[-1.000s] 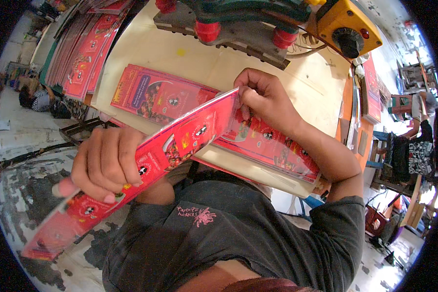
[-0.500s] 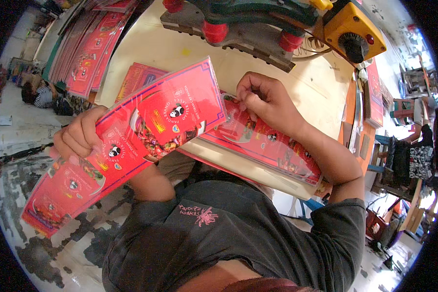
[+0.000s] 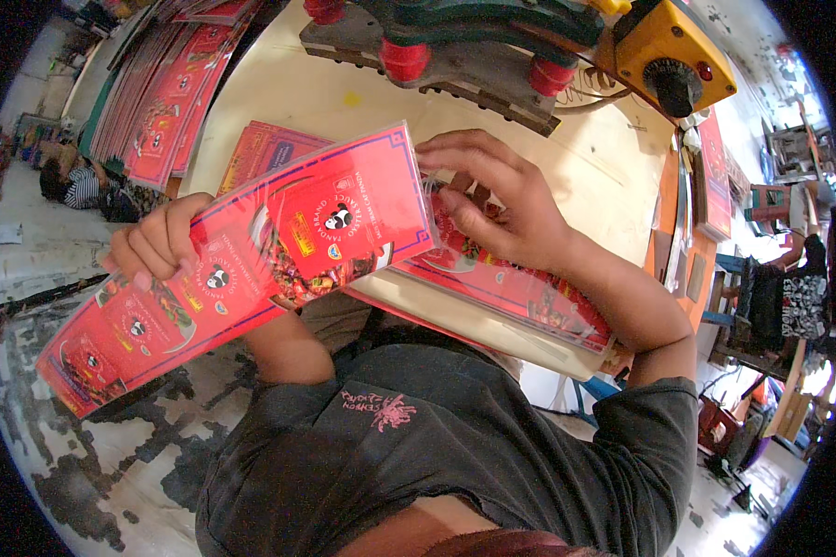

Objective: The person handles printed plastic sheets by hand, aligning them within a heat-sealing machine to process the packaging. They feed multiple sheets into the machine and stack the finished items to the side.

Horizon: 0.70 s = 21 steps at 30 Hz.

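Note:
My left hand is closed on a long, glossy red printed sheet with food pictures and a clear plastic border. The sheet slants from the lower left up toward my right hand; whether it is one layer or several I cannot tell. By the sheet's right edge, my right hand has its thumb and forefinger apart, nothing seen between them. Under that hand lies a stack of similar red sheets along the near side of the cream tabletop.
Behind the held sheet lies another red and purple sheet. A large pile of red sheets stands at the far left. Across the table's far side is a dark green and grey machine with red knobs, beside a yellow control box. A person is at far left.
My right hand's fingers have parted from a pinch and moved to the held sheet's right edge. The held sheet's lower left end has risen slightly.

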Each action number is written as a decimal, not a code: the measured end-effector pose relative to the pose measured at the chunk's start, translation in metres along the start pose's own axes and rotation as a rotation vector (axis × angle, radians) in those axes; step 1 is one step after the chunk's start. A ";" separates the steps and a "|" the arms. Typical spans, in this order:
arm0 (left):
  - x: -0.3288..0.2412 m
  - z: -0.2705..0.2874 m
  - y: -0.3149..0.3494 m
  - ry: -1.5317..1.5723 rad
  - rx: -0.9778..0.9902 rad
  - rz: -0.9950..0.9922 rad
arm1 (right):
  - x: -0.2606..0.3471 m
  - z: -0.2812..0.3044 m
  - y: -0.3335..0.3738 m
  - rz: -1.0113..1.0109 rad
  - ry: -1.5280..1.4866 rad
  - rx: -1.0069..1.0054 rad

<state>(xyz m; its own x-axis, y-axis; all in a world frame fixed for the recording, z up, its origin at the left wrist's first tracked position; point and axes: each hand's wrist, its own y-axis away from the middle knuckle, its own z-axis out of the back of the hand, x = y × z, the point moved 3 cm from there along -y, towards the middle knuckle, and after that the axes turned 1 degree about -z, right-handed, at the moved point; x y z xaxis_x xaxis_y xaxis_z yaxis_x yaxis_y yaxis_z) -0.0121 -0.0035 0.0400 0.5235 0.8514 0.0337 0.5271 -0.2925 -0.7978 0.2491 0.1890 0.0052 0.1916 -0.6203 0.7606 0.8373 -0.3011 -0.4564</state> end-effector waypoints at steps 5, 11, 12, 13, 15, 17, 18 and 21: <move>0.008 -0.010 0.000 -0.029 0.026 0.102 | -0.004 -0.005 0.002 -0.007 0.047 0.094; 0.011 -0.010 0.000 -0.009 -0.046 0.088 | 0.001 -0.006 0.004 0.008 0.135 0.182; 0.010 -0.008 0.000 -0.012 -0.033 0.083 | 0.001 -0.006 0.005 0.049 0.132 0.177; 0.008 -0.006 0.000 -0.025 -0.040 0.074 | 0.001 -0.006 0.005 0.091 0.129 0.172; 0.001 -0.002 0.000 -0.049 -0.055 0.055 | 0.001 -0.006 0.006 0.133 0.098 0.169; -0.003 0.001 0.001 -0.044 -0.090 0.058 | 0.001 -0.006 0.005 0.134 0.041 0.174; -0.005 0.002 0.001 -0.045 -0.107 0.058 | 0.001 -0.007 0.005 0.130 0.005 0.204; -0.006 0.004 0.001 0.047 -0.139 0.007 | 0.003 -0.007 0.004 0.138 -0.068 0.256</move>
<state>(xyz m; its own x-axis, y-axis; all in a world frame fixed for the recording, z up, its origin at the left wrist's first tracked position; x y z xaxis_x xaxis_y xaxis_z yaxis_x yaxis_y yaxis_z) -0.0171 -0.0074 0.0368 0.5564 0.8288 0.0595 0.6095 -0.3585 -0.7071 0.2491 0.1808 0.0028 0.3394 -0.5905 0.7322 0.9011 -0.0192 -0.4332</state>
